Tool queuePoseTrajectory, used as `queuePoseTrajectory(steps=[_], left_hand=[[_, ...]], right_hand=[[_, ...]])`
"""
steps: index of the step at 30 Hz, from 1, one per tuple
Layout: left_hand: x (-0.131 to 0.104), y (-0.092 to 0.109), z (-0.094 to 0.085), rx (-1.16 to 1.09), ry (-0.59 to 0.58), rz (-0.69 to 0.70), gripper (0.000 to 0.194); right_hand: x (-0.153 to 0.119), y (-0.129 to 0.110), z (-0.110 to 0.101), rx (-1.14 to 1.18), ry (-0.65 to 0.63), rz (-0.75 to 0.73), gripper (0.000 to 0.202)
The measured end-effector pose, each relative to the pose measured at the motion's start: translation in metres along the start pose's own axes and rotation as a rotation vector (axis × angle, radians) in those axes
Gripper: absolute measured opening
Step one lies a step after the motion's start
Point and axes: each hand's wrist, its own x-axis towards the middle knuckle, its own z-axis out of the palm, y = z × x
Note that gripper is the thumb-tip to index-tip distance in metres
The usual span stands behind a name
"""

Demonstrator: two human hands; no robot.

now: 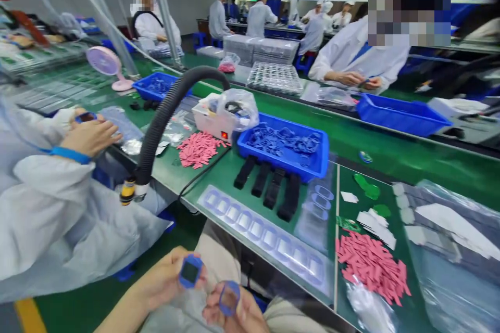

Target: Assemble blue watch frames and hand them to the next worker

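Observation:
In the lower middle of the head view, my left hand [167,271] is closed on a small blue frame with a dark square centre [190,272]. Just right of it, my right hand [247,312] grips a blue oval frame with a see-through middle [229,298]. The two pieces are close but apart, above my lap. Beyond my hands, a clear plastic tray with a row of pockets [269,242] lies along the table edge. Several black straps [273,187] lie behind it, beside a blue bin [323,158] of blue frames.
Pink strips lie in one pile [199,149] and another pile [373,265]. A black flexible hose [156,125] arches over the table at left. A co-worker's sleeve [50,203] is close on my left. Plastic bags [461,270] lie at right; another blue bin [402,114] stands across.

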Motion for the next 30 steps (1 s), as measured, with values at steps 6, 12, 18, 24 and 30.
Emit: queuePoseTrajectory(steps=[6, 12, 18, 24, 30], left_hand=[[0.012, 0.049, -0.124, -0.206, 0.326, 0.269, 0.023], [-0.003, 0.067, -0.172, -0.238, 0.430, 0.292, 0.035], [-0.060, 0.062, -0.192, -0.210, 0.483, 0.298, 0.015], [-0.067, 0.079, -0.185, -0.175, 0.507, 0.329, 0.013], [-0.010, 0.085, -0.151, -0.091, 0.434, 0.241, 0.015]], right_hand=[[0.075, 0.017, 0.014, 0.073, -0.045, 0.101, 0.042], [0.157, 0.052, 0.042, 0.097, -0.097, 0.144, 0.045], [0.219, 0.085, 0.087, 0.130, -0.196, 0.257, 0.031], [0.221, 0.109, 0.086, 0.133, -0.204, 0.342, 0.035], [0.217, 0.115, 0.048, 0.097, -0.087, 0.266, 0.031]])
